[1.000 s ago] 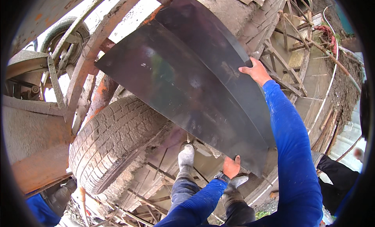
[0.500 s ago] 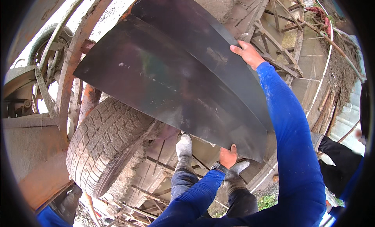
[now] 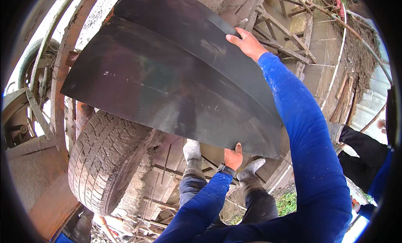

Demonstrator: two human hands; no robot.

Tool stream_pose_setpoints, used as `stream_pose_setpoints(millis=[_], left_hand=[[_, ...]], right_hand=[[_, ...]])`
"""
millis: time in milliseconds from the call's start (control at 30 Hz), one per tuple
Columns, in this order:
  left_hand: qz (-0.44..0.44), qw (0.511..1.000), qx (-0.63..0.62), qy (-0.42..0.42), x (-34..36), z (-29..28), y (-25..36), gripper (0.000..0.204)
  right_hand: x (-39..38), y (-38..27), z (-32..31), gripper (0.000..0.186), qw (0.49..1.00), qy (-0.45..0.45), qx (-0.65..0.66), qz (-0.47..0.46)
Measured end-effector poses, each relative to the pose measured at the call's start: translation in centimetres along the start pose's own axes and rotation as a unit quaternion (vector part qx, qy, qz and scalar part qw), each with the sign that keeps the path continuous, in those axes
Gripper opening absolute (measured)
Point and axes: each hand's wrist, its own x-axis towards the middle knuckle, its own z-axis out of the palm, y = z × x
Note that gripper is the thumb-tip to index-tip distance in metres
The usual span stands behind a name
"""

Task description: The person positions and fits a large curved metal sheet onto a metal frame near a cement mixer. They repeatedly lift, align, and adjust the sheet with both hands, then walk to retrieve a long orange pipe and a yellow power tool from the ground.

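Note:
A large dark sheet panel (image 3: 167,82) with a lengthwise crease and pale scuffs spans the middle of the view, tilted. My left hand (image 3: 233,157), with a watch on the wrist, is closed on its near edge, thumb on top and fingers hidden beneath. At the panel's far right edge, my right hand (image 3: 249,43) grips the rim, thumb over the upper face; its fingertips are partly hidden. The panel's left part lies over a muddy tyre (image 3: 111,155) and close to a rusty metal frame (image 3: 62,82). Underneath the near edge stand my grey boots (image 3: 193,151).
Frames of bars (image 3: 284,34) lie over muddy ground at the upper right, beside a long white hose (image 3: 337,71). A person in black trousers (image 3: 362,153) is at the right rim. Another person's boot (image 3: 81,226) shows at lower left. Green plants (image 3: 287,205) grow near my feet.
My view has turned slightly, so the surroundings sit further left. Panel and both hands have shifted left in the picture, with the grips unchanged.

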Motion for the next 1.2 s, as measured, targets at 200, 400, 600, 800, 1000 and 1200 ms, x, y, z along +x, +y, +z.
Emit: stream_pose_setpoints(millis=[200, 400, 600, 800, 1000, 1200], left_hand=[[-0.054, 0.997, -0.059, 0.004, 0.2, 0.5, -2.8, 0.027], [-0.016, 0.999, -0.025, -0.012, -0.8, 0.6, -3.5, 0.025], [-0.065, 0.991, -0.120, 0.007, -1.0, 0.2, -1.6, 0.022], [-0.099, 0.990, -0.098, -0.016, -0.7, -0.3, -2.8, 0.031], [-0.114, 0.991, -0.048, -0.046, 0.2, -0.5, -6.4, 0.034], [-0.030, 1.000, 0.001, -0.006, 0.4, 0.0, -6.6, 0.028]], right_hand=[[-1.3, -1.3, 0.7, 0.086, 0.997, 0.042, -0.061, -0.027], [-1.8, -1.0, 1.5, 0.085, 0.988, 0.057, -0.124, -0.067], [-2.3, -1.7, 2.4, 0.085, 0.983, 0.076, -0.163, -0.046], [-1.9, -1.3, 2.5, 0.085, 0.978, 0.098, -0.170, -0.074], [-1.5, -1.4, 2.7, 0.085, 0.980, 0.082, -0.172, -0.060], [-0.7, -1.0, 2.5, 0.087, 0.979, 0.076, -0.174, -0.077]])
